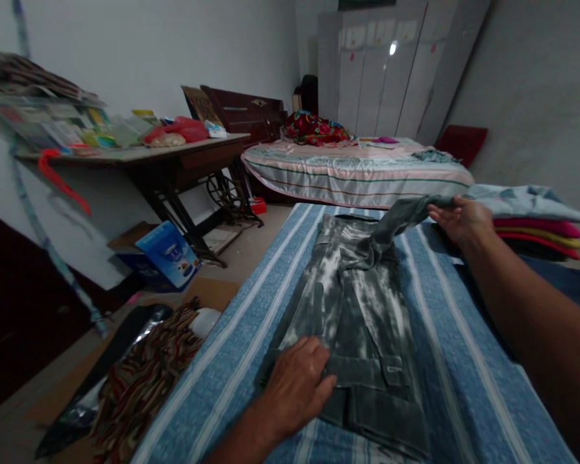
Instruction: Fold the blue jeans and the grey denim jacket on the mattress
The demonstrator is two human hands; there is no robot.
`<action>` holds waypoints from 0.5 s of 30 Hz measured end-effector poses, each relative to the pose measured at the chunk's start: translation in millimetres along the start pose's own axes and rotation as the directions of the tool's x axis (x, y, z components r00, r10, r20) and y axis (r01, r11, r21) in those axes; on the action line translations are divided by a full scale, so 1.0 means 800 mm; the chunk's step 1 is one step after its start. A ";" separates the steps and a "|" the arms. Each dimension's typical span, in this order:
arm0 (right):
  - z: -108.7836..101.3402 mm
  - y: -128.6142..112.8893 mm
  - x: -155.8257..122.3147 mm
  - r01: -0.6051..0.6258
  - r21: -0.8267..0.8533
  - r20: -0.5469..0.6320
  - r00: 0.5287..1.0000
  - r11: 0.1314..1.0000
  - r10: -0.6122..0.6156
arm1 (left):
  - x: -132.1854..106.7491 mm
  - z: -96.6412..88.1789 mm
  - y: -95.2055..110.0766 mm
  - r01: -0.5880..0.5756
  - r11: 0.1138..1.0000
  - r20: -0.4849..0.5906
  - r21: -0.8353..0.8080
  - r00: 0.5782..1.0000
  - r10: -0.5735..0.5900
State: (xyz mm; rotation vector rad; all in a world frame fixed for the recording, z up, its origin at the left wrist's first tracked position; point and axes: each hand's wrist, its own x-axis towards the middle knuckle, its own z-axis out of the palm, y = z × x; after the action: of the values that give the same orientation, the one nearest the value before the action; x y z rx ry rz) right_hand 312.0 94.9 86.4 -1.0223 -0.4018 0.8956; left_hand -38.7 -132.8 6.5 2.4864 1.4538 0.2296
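Grey-green mottled trousers (362,309), partly folded, flat

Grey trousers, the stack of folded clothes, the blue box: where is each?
grey trousers (362,303), head view, on the mottled middle of the fabric.
stack of folded clothes (536,225), head view, on the pink layer's edge.
blue box (167,251), head view, on its printed face.

The left hand (297,386), at the lower middle of the frame, and the right hand (461,219), at the right, are bare; both forearms are uncovered.
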 end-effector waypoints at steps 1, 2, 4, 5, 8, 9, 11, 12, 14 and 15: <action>-0.005 0.002 -0.002 -0.003 -0.004 -0.003 1.000 1.000 0.003 | -0.005 0.003 -0.004 -0.029 0.999 -0.043 -0.045 0.999 0.027; -0.010 0.004 -0.003 -0.006 -0.009 -0.005 1.000 1.000 0.006 | -0.011 0.005 -0.008 -0.063 0.994 -0.090 -0.090 0.994 0.055; -0.020 0.006 -0.006 -0.008 -0.021 -0.009 1.000 1.000 0.008 | -0.023 0.007 -0.018 -0.125 0.981 -0.180 -0.149 0.979 0.097; -0.024 0.006 -0.007 -0.009 -0.027 -0.011 1.000 1.000 0.009 | -0.030 0.006 -0.023 -0.144 0.977 -0.211 -0.158 0.971 0.109; -0.036 0.006 -0.010 -0.018 -0.045 -0.014 1.000 0.999 0.017 | -0.047 0.004 -0.039 -0.152 0.980 -0.245 -0.129 0.962 0.117; -0.039 0.005 -0.011 -0.022 -0.051 -0.016 1.000 0.998 0.021 | -0.053 0.003 -0.044 -0.149 0.983 -0.251 -0.109 0.961 0.118; -0.045 0.005 -0.014 -0.031 -0.062 -0.018 0.999 0.998 0.030 | -0.061 0.004 -0.051 -0.140 0.989 -0.264 -0.057 0.957 0.120; -0.047 0.005 -0.015 -0.037 -0.068 -0.018 0.999 0.997 0.036 | -0.063 0.006 -0.053 -0.138 0.990 -0.275 -0.030 0.953 0.124; -0.048 0.005 -0.018 -0.048 -0.078 -0.018 0.999 0.996 0.047 | -0.066 0.011 -0.055 -0.146 0.989 -0.296 0.015 0.944 0.144; -0.048 0.005 -0.019 -0.051 -0.081 -0.018 0.999 0.995 0.050 | -0.067 0.014 -0.055 -0.156 0.987 -0.304 0.032 0.939 0.158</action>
State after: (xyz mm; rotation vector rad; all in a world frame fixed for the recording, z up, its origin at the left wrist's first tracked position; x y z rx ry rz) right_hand 327.0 62.3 65.6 -1.1180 -0.4030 0.9220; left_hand -98.7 -160.0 -17.7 2.6664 1.3604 0.6685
